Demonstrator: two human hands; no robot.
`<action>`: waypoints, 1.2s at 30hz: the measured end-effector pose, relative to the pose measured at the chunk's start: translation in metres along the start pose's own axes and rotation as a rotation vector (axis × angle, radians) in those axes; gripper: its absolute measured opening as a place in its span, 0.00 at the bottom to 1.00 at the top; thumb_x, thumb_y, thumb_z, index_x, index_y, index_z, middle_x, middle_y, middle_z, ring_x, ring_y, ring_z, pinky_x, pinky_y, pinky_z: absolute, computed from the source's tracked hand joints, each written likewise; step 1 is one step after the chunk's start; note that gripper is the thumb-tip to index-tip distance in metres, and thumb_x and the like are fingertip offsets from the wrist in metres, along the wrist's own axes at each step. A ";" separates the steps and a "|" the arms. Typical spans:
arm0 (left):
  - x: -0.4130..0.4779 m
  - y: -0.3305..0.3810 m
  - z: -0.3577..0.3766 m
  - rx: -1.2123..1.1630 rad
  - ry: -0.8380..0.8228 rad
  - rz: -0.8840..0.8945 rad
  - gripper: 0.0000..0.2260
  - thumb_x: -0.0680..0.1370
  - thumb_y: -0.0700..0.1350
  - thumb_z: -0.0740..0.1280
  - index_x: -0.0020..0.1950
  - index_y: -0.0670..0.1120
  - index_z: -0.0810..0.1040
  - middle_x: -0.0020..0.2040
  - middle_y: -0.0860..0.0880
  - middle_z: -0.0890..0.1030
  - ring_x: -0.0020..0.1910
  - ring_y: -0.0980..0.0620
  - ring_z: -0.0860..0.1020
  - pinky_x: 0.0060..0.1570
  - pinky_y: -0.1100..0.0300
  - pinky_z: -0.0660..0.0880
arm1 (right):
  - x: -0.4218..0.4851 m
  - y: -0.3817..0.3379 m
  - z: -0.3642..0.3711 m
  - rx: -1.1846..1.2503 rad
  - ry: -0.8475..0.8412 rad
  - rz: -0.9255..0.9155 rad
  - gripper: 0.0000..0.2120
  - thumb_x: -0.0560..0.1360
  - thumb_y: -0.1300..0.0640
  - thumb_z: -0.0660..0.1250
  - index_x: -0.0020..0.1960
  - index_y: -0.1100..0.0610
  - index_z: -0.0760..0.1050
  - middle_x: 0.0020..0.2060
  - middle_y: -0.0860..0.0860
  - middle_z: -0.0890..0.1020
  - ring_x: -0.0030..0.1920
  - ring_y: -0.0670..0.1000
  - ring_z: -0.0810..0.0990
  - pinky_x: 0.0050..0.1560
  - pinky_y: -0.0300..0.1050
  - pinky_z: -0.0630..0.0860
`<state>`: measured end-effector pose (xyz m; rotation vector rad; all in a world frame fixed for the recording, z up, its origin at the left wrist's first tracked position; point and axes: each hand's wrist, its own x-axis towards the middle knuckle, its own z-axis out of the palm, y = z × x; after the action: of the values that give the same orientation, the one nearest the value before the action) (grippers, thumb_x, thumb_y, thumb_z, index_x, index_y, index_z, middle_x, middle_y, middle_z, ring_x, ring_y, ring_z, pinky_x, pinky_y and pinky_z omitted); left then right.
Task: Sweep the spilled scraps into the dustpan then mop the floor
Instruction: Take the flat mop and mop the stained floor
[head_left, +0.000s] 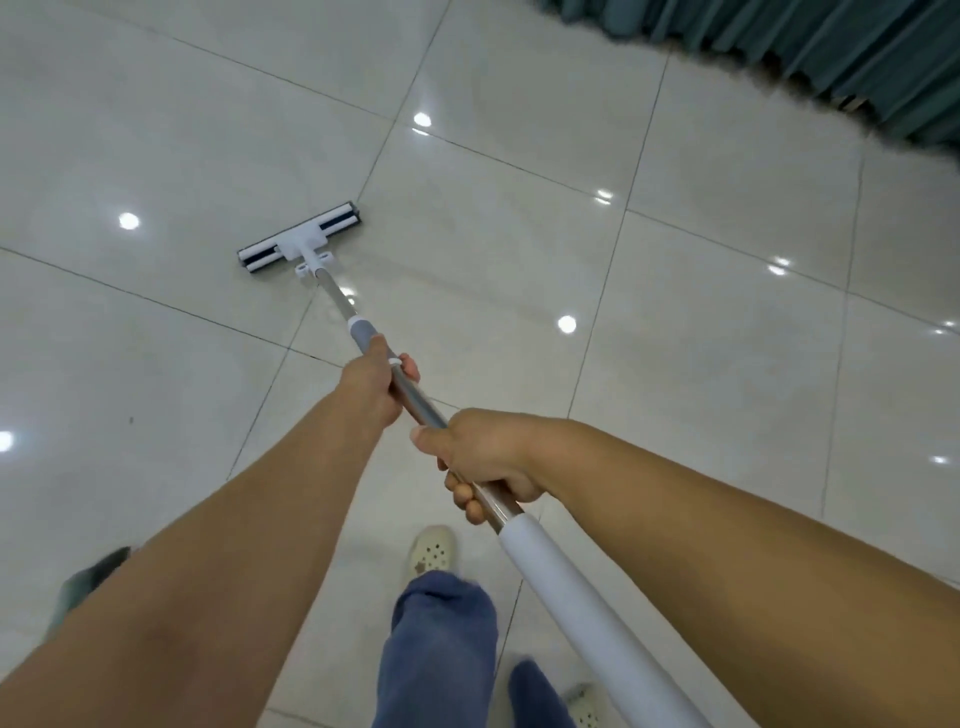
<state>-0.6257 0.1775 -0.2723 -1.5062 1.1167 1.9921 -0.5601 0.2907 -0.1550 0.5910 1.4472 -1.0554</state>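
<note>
A flat mop with a white and dark blue head (300, 241) rests on the glossy pale tiled floor (701, 364), ahead and slightly left of me. Its metal handle (336, 295) runs back toward me and ends in a white sleeve (571, 597). My left hand (371, 384) grips the handle just below a grey collar. My right hand (480, 457) grips the metal shaft lower down, just above the white sleeve. Faint wet streaks show on the tiles right of the mop head. No scraps or dustpan are in view.
A teal pleated curtain (857, 57) hangs along the upper right. My legs in blue jeans (441, 649) and pale perforated clogs (431, 553) stand below the handle. A greenish object (85, 587) shows at the lower left behind my forearm.
</note>
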 end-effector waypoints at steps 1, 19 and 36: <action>0.006 0.016 -0.003 0.001 0.002 0.003 0.16 0.79 0.53 0.62 0.38 0.44 0.64 0.31 0.48 0.68 0.16 0.57 0.67 0.18 0.71 0.67 | 0.007 -0.016 0.004 -0.002 -0.002 -0.009 0.16 0.80 0.45 0.58 0.40 0.56 0.64 0.28 0.52 0.68 0.23 0.47 0.67 0.23 0.36 0.71; -0.053 -0.081 -0.067 0.054 -0.142 -0.119 0.11 0.80 0.49 0.61 0.46 0.42 0.67 0.34 0.45 0.69 0.29 0.51 0.69 0.22 0.65 0.74 | -0.044 0.109 0.052 0.178 0.083 0.025 0.10 0.78 0.50 0.62 0.45 0.57 0.71 0.27 0.50 0.72 0.23 0.45 0.68 0.23 0.36 0.68; -0.252 -0.405 -0.089 0.332 -0.270 -0.340 0.11 0.81 0.47 0.58 0.41 0.44 0.65 0.31 0.46 0.68 0.25 0.51 0.66 0.22 0.64 0.71 | -0.221 0.450 0.074 0.336 0.228 0.135 0.09 0.78 0.52 0.62 0.44 0.57 0.69 0.28 0.51 0.73 0.21 0.46 0.68 0.21 0.37 0.68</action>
<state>-0.1960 0.3861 -0.1895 -1.1296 0.9484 1.6258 -0.1020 0.4822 -0.0545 1.0647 1.4093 -1.1602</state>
